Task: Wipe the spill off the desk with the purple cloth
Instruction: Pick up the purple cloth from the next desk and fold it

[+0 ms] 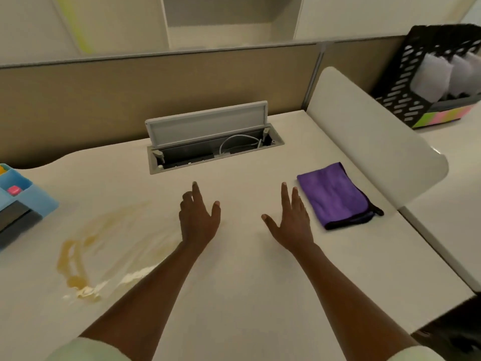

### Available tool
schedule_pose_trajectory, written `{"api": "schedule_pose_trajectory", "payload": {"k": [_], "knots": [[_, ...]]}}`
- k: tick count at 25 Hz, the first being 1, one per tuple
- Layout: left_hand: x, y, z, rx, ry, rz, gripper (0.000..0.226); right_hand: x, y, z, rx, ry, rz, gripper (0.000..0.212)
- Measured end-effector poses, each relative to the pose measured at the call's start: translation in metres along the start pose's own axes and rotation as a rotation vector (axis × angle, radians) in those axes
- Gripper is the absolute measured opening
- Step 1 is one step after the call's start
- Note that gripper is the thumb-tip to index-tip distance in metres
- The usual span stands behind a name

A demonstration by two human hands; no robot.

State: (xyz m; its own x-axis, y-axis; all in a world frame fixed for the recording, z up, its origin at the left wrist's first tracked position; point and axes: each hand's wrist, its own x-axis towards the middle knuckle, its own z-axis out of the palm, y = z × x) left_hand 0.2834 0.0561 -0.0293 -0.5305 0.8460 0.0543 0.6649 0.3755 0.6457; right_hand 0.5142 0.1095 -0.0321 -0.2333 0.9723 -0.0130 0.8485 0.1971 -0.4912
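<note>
both hands hover over the bench (pixel 247 295) with fingers spread and holding nothing: the left hand (pixel 199 217) slightly curled, the right hand (pixel 292 221) flat. just right of the right fingers (pixel 285 196) lies one folded purple cloth (pixel 335 195), untouched. the one yellowish spill (pixel 86 256) spreads left of the left hand, one blue organizer (pixel 23 201) beyond it; no writing is readable.

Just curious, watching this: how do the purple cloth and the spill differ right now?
The purple cloth lies neatly folded on the desk's right side, beside the right hand; the spill is a smeared yellowish-brown streak on the left side, left of the left hand. The cloth is compact, the spill spread wide. Neither is being touched.
</note>
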Motion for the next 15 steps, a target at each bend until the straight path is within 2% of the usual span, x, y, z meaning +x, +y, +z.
{"api": "schedule_pose_trajectory", "payload": {"k": [4,7,10,12,14,15], "knots": [[-0.009,0.089,0.071,-0.057,-0.318,0.092,0.065,0.005,0.074,-0.049,0.03,0.12,0.149,0.101],[-0.02,0.146,0.114,-0.244,-0.485,-0.069,0.058,0.015,0.122,-0.075,0.005,0.118,0.28,0.096],[-0.027,0.176,0.142,-0.471,-0.534,-0.326,0.04,0.029,0.149,-0.091,-0.098,-0.014,0.332,0.104],[-0.028,0.185,0.154,-0.463,-0.503,-0.347,0.026,0.037,0.153,-0.093,-0.172,-0.146,0.313,0.12],[-0.027,0.188,0.161,-0.418,-0.483,-0.339,0.026,0.042,0.151,-0.089,-0.288,-0.297,0.297,0.135],[-0.026,0.189,0.163,-0.413,-0.473,-0.337,0.026,0.042,0.15,-0.085,-0.34,-0.339,0.286,0.134]]}}
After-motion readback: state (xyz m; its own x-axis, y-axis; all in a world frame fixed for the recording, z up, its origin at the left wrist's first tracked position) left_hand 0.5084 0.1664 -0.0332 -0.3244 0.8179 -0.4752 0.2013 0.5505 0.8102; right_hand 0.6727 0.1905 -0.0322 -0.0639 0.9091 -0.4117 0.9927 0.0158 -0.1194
